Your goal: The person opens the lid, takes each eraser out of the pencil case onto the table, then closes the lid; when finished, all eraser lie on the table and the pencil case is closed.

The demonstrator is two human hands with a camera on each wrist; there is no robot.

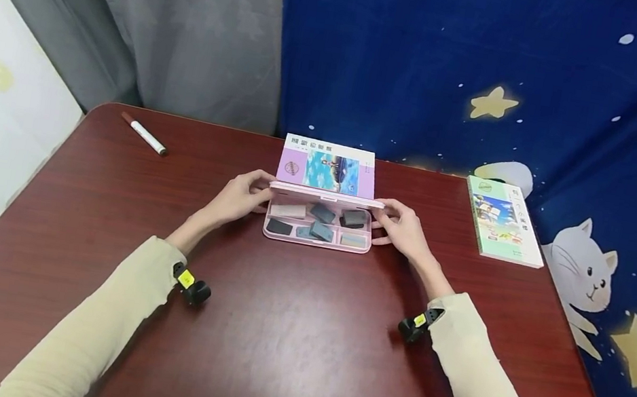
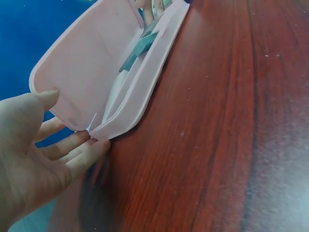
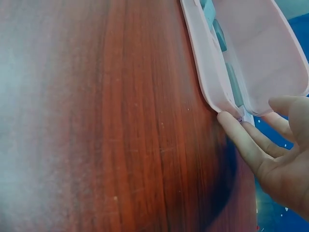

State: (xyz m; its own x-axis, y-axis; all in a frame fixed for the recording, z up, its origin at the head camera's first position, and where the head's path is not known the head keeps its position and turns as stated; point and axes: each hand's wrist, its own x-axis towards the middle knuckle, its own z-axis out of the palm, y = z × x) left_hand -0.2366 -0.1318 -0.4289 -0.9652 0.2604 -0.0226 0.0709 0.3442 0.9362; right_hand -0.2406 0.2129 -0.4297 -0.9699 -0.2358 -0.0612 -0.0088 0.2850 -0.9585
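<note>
A pink hinged pencil case stands on the table with its lid tilted up. Inside, compartments hold several small blocks in grey, dark, pale and blue tones. My left hand holds the lid's left end, thumb on the inner face and fingers behind, as the left wrist view shows; its lower fingers touch the base's corner. At the other end my right hand holds the lid the same way. One right fingertip touches the base's end. The lid hides part of the case's back.
Just behind the case lies a purple-and-white book. A green-and-white book lies near the table's right edge, and a white marker with a red end is at the back left. Curtains hang beyond the table's far edge.
</note>
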